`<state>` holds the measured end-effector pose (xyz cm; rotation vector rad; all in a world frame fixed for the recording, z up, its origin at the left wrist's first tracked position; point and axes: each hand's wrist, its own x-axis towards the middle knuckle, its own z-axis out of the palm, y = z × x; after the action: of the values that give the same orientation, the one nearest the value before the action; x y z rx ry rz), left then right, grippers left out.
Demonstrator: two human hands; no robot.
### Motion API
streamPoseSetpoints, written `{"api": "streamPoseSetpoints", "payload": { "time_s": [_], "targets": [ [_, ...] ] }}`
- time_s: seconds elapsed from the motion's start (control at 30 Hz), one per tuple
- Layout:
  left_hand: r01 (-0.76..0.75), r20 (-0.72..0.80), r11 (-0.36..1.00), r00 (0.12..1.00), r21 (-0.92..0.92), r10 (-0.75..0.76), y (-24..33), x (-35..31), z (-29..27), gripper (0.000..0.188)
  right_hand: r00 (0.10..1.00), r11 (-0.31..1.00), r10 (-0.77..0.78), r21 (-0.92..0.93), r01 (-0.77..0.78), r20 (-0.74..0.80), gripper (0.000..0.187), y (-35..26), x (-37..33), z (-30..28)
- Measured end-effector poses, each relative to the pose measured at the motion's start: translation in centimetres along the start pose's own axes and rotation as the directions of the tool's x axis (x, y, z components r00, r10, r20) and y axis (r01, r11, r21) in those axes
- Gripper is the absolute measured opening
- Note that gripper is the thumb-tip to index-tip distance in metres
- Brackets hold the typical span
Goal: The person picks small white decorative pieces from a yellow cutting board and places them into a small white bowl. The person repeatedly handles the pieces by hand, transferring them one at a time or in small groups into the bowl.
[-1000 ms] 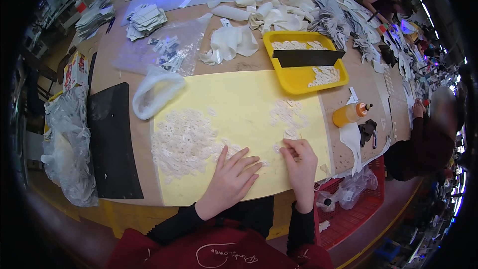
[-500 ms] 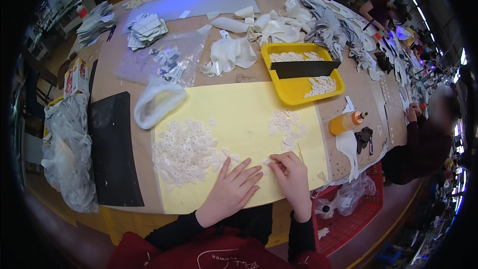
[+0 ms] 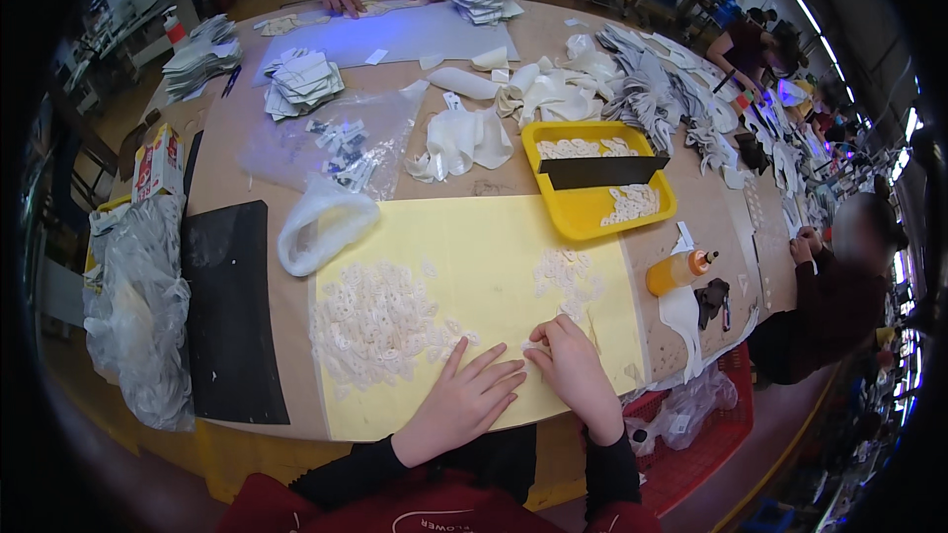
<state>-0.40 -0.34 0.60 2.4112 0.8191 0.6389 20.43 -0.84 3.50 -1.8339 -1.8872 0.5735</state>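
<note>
Here are the 2 hands, low over the yellow sheet! The left hand lies palm down, open, fingers fanned, just beside a few strays off the big heap of white cut-outs. The right hand has thumb and fingertips pinched on 1 small pale piece, right between the hands. A smaller cluster sits beyond it, and the yellow tray, split by a black strip, holds more on the brown surface.
</note>
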Motion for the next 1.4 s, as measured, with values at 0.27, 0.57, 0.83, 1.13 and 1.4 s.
{"api": "streamPoseSetpoints", "payload": {
  "time_s": [0.27,0.57,0.83,1.13,1.4],
  "targets": [
    [-0.025,-0.114,0.998,0.993,-0.06,0.018,0.0,0.0,0.3,0.031,0.993,0.984,0.096,0.142,-0.105,0.07,0.014,-0.3,1.1,-1.6],
    [-0.072,-0.085,0.997,0.994,-0.04,0.068,-0.2,0.2,0.6,0.029,0.891,0.999,-0.046,0.003,0.053,-0.451,0.022,3.8,19.3,-12.2],
    [-0.045,-0.09,0.998,0.995,-0.053,0.04,-0.3,0.0,0.2,0.028,0.952,0.997,-0.068,-0.045,0.057,-0.299,0.023,1.4,7.1,-7.6],
    [-0.028,0.017,0.999,0.999,0.042,0.027,0.0,0.1,0.1,0.029,0.933,0.998,0.029,-0.044,-0.048,-0.358,0.017,2.3,0.6,0.6],
    [-0.011,-0.02,1.0,1.0,-0.004,0.011,-0.3,-0.1,0.4,0.031,0.904,0.903,0.315,0.385,-0.192,-0.289,0.016,1.7,-0.8,0.3]
  ]
}}
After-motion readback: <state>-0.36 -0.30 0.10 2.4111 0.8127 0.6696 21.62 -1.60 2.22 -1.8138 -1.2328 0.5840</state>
